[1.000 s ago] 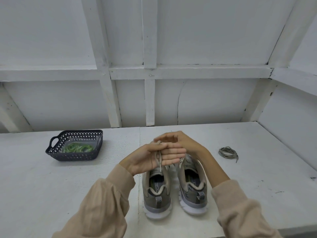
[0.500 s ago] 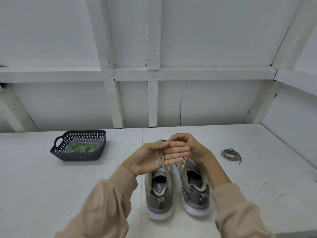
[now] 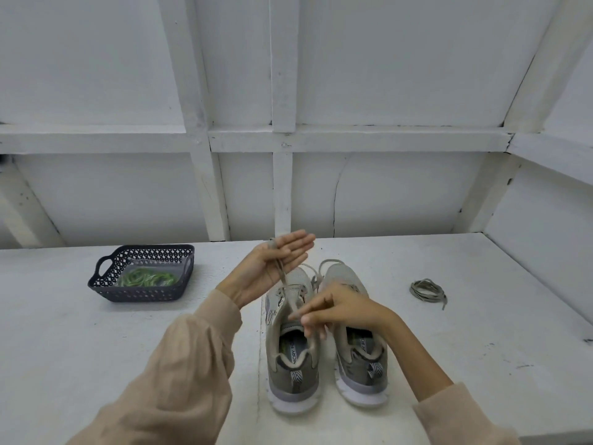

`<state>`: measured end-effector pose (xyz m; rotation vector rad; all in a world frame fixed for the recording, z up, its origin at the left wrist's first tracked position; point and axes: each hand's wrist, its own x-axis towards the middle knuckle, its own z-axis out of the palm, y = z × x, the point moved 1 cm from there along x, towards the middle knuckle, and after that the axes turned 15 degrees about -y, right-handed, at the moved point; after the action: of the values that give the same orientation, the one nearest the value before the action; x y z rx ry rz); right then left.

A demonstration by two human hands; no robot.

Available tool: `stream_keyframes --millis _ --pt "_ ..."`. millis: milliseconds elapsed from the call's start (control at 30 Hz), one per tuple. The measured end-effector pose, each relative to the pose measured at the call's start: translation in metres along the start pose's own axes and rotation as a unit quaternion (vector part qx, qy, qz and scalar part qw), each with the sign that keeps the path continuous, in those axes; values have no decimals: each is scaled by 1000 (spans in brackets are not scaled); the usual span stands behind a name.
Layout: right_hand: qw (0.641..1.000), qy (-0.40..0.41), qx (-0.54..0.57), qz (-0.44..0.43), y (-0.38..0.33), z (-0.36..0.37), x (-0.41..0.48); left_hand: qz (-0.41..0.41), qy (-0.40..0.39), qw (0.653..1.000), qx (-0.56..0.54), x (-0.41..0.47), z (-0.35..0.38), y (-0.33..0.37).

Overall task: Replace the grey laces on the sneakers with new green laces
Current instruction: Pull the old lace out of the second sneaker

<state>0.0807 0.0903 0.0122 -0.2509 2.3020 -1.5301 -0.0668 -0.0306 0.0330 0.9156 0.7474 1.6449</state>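
Two grey sneakers stand side by side on the white counter [image 3: 481,332] with their heels toward me: the left sneaker [image 3: 290,370] and the right sneaker [image 3: 359,364], which touch or nearly touch along their inner sides.

My left grip [image 3: 272,268] is raised above the toe of the left sneaker, palm turned up, and all four fingers are straight and pressed together. One grey lace [image 3: 281,277] hooks over the thumb side of that hand, runs down across the palm and drops to the top eyelets of the left sneaker. My right grip [image 3: 333,311] sits lower, over the tongues of the two shoes, narrowed to a pinch. Its fingers [image 3: 309,326] are drawn together on the lower part of that same lace, just above the left sneaker's opening. That spot is a little blurred. A loop of grey lace shows between the two toes, and I cannot tell which shoe it belongs to.

A second lace, the loose grey lace [image 3: 425,289], lies coiled on the counter well to the right of the shoes. On the far left stands one dark perforated basket [image 3: 141,297] with handles, and the green laces [image 3: 144,279] lie inside it in a tangle that I cannot count. Both my beige sleeves [image 3: 179,364] reach in from the near edge.
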Motion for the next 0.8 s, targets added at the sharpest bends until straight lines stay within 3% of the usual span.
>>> stream_keyframes --millis 100,233,333,533,800 --pt "997 -39 -69 -2 -27 -2 -3 -35 12 998 46 0 -7 -6" --pt "987 89 -134 -16 -59 -31 -3 -104 -27 993 44 -9 3 -21" --pt "977 115 -181 4 -69 -49 3 -109 -79 991 -7 -12 13 -28" --pt "971 168 -172 -16 -61 -59 22 -127 -125 978 -113 -15 18 -32" --pt "978 175 -116 -7 -27 -49 39 -117 -156 977 -86 -14 23 -18"
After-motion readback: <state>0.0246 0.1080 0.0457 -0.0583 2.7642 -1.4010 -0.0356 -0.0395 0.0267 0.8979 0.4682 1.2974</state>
